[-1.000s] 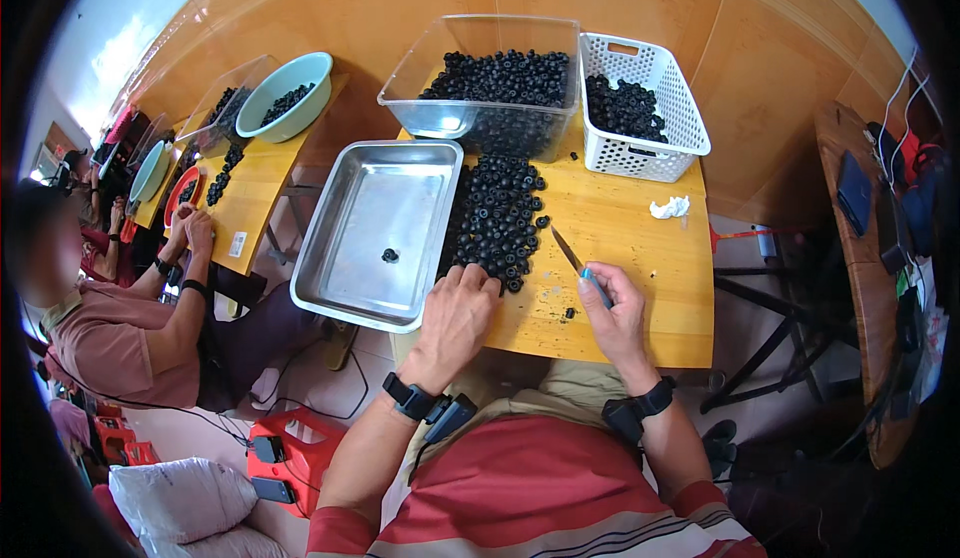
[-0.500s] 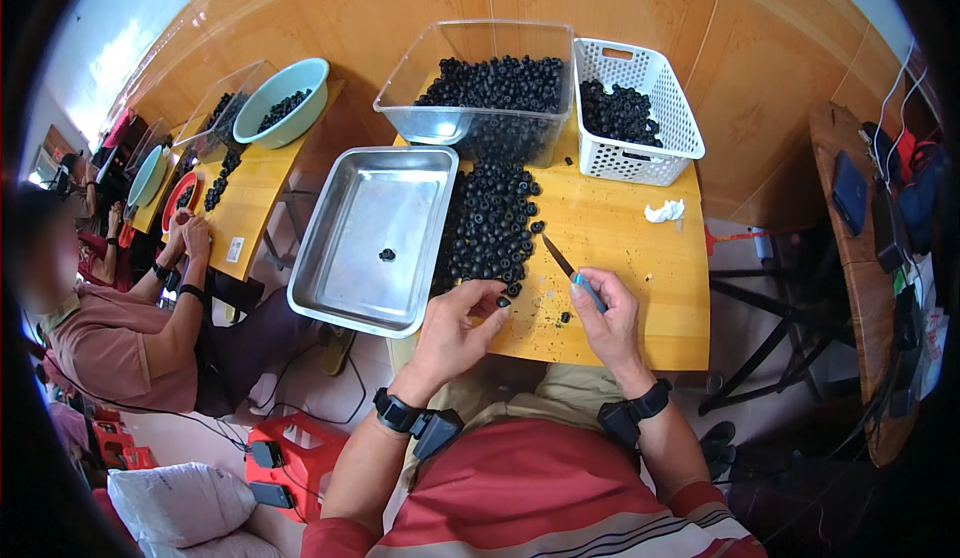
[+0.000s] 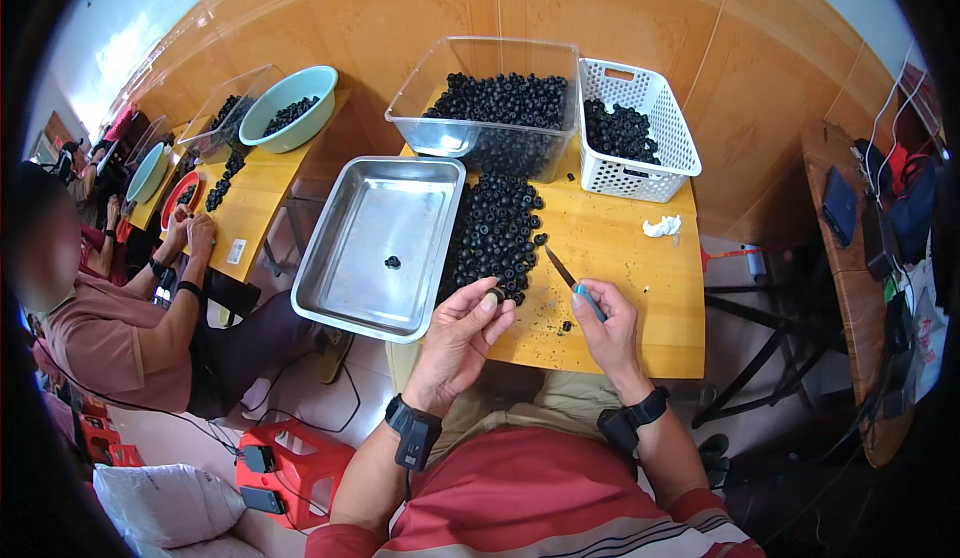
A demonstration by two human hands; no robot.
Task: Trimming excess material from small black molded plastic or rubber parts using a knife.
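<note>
My left hand [image 3: 462, 336] pinches one small dark round fruit [image 3: 496, 295] between thumb and fingers at the near edge of a heap of dark fruits [image 3: 497, 233] on the yellow table [image 3: 620, 298]. My right hand [image 3: 604, 328] grips a small knife [image 3: 571, 279] with a blue handle, its blade pointing up and left toward the heap. A steel tray [image 3: 380, 248] lies left of the heap with a single fruit [image 3: 392, 262] in it.
Behind the heap stand a clear plastic tub [image 3: 490, 108] and a white basket [image 3: 635, 128], both holding dark fruits. A crumpled white tissue [image 3: 662, 226] lies at the right. Another person [image 3: 110, 308] sits at a second table [image 3: 240, 208] on the left with bowls and fruits.
My left hand has lifted off the table edge and now holds a fruit up near the heap. The right hand with the knife has shifted slightly.
</note>
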